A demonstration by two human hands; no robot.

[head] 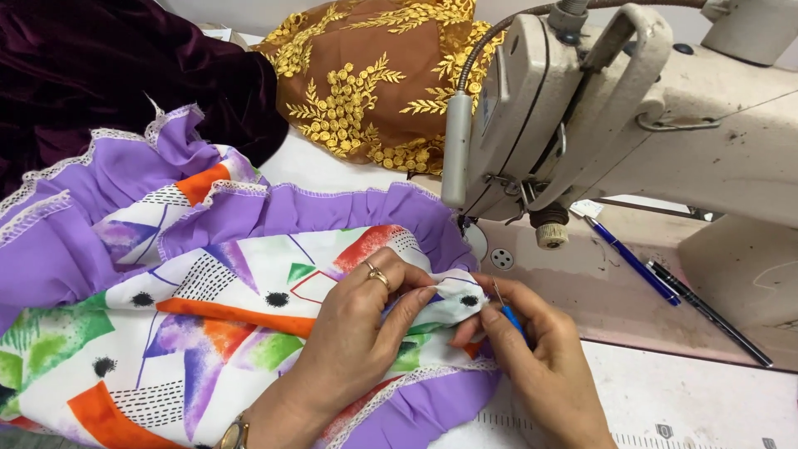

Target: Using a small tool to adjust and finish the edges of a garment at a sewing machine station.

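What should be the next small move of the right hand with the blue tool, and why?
Probably slide the blue tool's tip under the next stitch: the right hand holds it at the folded printed fabric, which the left hand pinches.

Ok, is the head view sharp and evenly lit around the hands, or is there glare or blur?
Head view: even, soft light, no hard glare; the left hand, right hand and printed fabric are sharp; only faint shadow under the sewing machine; the thin blue tool is small, its tip hard to make out.
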